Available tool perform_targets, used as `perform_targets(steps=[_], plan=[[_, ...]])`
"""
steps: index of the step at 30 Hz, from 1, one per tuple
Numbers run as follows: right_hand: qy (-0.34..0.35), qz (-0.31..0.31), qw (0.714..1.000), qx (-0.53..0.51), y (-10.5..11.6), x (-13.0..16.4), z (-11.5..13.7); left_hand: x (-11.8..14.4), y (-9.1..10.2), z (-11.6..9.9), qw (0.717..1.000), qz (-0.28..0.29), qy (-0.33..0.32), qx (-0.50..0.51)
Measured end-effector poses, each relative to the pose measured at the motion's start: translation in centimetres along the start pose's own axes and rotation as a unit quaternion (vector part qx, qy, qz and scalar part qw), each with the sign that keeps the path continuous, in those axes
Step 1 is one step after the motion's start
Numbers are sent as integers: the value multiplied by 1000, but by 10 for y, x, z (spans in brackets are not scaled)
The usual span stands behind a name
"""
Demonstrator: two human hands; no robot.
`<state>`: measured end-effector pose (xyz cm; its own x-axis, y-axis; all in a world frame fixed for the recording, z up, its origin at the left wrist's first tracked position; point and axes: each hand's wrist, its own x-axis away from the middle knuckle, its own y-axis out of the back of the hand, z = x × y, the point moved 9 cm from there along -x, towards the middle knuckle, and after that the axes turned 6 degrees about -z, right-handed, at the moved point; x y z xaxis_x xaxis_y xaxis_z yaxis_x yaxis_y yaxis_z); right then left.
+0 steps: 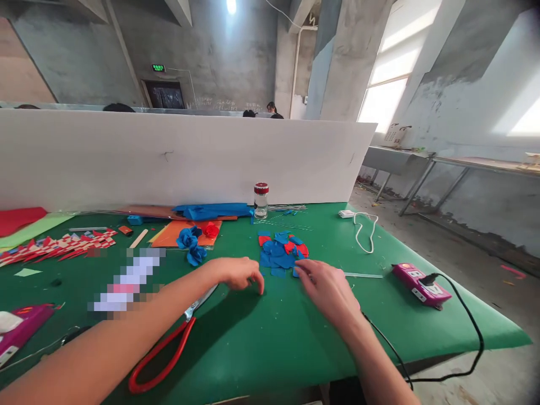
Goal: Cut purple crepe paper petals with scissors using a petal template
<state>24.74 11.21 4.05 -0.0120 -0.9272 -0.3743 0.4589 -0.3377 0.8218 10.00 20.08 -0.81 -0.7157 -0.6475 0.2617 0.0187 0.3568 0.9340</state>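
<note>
A small glass jar (pixel 261 201) with a red lid stands at the back of the green worktop (pixel 274 337), against the white divider board (pixel 181 157); what's in it, I can't tell from here. Just in front of it lies the pile of blue and red cut pieces (pixel 282 253), right beyond my fingertips. To its left sit blue rolled flowers (pixel 190 243) and a red one (pixel 211 229) on orange sheets (pixel 177 233). Red-handled scissors (pixel 169 349) lie under my left forearm, blades pointing toward my left hand (pixel 238 273). A pink tool (pixel 421 285) with a black cable (pixel 464 320) rests well off to the right, and a white cord (pixel 365 228) lies farther back.

My left fingers are curled loosely, tips down on the worktop just beside the pile, gripping nothing I can see. My right hand (pixel 327 289) lies flat, fingers spread slightly apart, tips touching the near edge of the blue pieces.
</note>
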Motion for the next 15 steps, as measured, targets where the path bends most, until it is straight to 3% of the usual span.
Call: perform_targets(steps=[3, 8, 10, 12, 15], plan=[[-10, -45, 997, -63, 18, 2, -4, -3, -12, -9, 999, -29, -11, -21], [-1, -55, 995, -86, 3, -2, 8, -76, -4, -20, 995, -83, 17, -48], [12, -55, 995, -78, -2, 0, 14, -96, 7, -23, 994, -96, 5, -51], [34, -53, 996, -69, -4, 4, 19, -98, 25, -18, 993, -109, -13, -49], [80, -60, 994, -49, -2, 15, 22, -68, 72, 30, 986, -156, 5, -55]])
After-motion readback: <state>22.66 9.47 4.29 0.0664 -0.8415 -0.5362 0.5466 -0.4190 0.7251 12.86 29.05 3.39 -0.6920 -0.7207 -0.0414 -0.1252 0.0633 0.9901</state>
